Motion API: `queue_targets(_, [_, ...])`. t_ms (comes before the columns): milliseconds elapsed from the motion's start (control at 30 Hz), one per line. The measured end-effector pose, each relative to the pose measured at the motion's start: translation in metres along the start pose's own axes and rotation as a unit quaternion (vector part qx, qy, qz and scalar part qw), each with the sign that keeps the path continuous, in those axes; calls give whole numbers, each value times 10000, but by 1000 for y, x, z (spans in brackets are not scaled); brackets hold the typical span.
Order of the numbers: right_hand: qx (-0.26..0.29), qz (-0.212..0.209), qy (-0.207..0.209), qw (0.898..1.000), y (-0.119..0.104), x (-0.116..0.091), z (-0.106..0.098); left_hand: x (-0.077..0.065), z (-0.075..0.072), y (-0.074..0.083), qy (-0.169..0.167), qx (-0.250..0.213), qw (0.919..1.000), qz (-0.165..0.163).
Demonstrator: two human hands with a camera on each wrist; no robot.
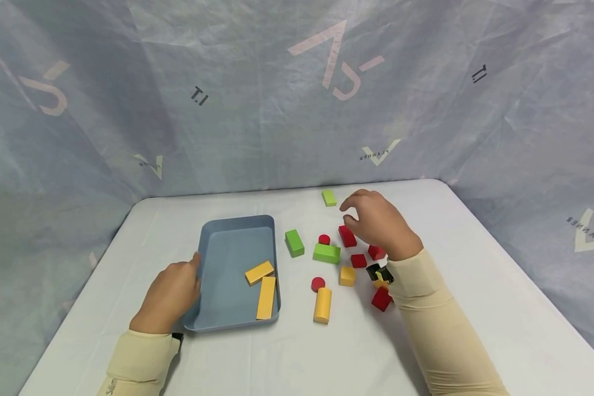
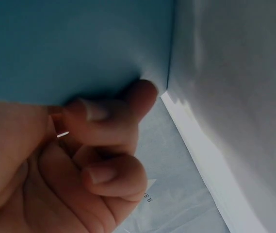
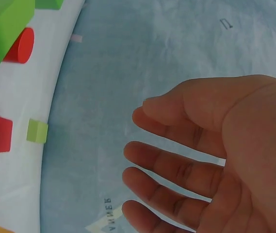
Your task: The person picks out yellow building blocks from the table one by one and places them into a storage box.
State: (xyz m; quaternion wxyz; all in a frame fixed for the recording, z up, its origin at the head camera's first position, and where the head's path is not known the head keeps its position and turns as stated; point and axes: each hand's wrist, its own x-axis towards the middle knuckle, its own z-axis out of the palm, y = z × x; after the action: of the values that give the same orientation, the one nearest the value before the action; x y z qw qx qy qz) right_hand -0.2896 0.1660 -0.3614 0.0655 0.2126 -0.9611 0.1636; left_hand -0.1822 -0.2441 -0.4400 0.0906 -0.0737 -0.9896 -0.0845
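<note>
My left hand [image 1: 170, 291] grips the left rim of a shallow blue-grey tray [image 1: 227, 250]. In the left wrist view its fingers curl beneath the tray wall [image 2: 79, 48]. Inside the tray, along its right side, lie two yellow blocks, a shorter one [image 1: 259, 273] and a longer one [image 1: 265, 298]. Over the far part of the scattered blocks hovers my right hand [image 1: 381, 223], holding nothing, its fingers loosely bent and apart. Nearest to it are a red block [image 1: 347, 236] and a small light-green block [image 1: 329, 198] towards the back edge.
Between tray and right arm lie green blocks [image 1: 294, 243] [image 1: 326, 253], red discs [image 1: 324, 239] [image 1: 318, 284], a yellow cylinder [image 1: 323, 305] and a yellow cube [image 1: 347, 276]. More red blocks [image 1: 381, 299] sit by the right sleeve. Grey cloth [image 1: 257, 110] hangs behind the white table [image 1: 218, 363].
</note>
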Motion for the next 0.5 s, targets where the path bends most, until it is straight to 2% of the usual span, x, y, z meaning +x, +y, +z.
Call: queue_targets(500, [199,636,-162,9976,24,1,-5,-1,-1,2,62,8,10000,69])
